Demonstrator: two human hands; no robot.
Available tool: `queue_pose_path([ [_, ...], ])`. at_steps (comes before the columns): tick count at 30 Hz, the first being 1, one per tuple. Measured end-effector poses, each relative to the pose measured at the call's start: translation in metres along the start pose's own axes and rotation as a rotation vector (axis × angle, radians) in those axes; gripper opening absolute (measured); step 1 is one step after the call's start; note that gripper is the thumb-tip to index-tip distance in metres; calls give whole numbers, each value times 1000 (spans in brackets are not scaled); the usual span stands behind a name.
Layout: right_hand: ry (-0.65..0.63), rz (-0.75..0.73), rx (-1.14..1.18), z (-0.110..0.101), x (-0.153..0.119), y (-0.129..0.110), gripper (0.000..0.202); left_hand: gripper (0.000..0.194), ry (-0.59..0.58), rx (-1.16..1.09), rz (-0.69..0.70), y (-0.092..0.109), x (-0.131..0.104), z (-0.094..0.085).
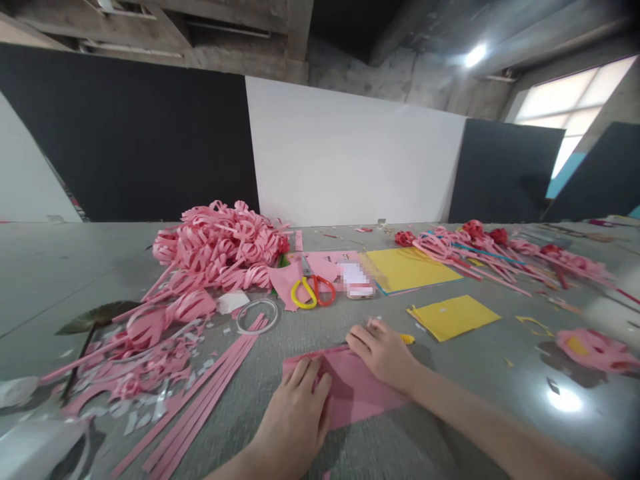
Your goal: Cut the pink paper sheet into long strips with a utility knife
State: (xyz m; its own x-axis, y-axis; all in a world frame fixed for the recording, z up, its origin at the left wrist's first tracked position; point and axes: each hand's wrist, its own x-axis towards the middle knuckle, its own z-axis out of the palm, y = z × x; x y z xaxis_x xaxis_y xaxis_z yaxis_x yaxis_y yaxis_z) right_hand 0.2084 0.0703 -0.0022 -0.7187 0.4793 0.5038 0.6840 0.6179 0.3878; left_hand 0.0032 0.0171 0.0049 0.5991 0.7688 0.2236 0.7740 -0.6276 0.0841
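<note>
A sheet of pink paper (pixel 357 397) lies on the grey table in front of me, its far edge turned over in a narrow strip. My left hand (pixel 303 400) has its curled fingers on the paper's far left part. Across the sheet, my right hand (pixel 385 353) closes its fingers at the far edge, thumb and fingertips pressed together there. Just beyond that hand, a yellow handle-like piece (pixel 407 339) shows; the rest of it is hidden. Scissors (pixel 313 292) with one yellow and one red handle rest past the sheet, partly over other pink paper (pixel 287 283).
At left are a heap of pink paper-strip flowers (pixel 220 240), cut strips (pixel 210 393), scraps and a roll of clear tape (pixel 257 316). Beyond my hands lie a phone (pixel 357 279) and yellow sheets (pixel 413 270). More pink flowers (pixel 500 250) lie at right.
</note>
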Motion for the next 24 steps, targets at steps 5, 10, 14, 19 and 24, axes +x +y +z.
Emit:
queue_pose_path([
  [5,-20,49,69,-3,4,-5,25,24,4,-7,4,1,0,-2],
  [10,-70,49,109,0,4,-6,26,26,-16,-10,3,1,1,-3],
  [14,-76,78,80,0,3,-6,25,27,-13,-6,5,1,1,-3],
  [19,-79,55,31,-1,4,-6,23,26,-23,2,4,2,1,-3],
  [24,-76,-2,-19,-2,6,-7,22,27,-25,10,7,1,0,-1],
])
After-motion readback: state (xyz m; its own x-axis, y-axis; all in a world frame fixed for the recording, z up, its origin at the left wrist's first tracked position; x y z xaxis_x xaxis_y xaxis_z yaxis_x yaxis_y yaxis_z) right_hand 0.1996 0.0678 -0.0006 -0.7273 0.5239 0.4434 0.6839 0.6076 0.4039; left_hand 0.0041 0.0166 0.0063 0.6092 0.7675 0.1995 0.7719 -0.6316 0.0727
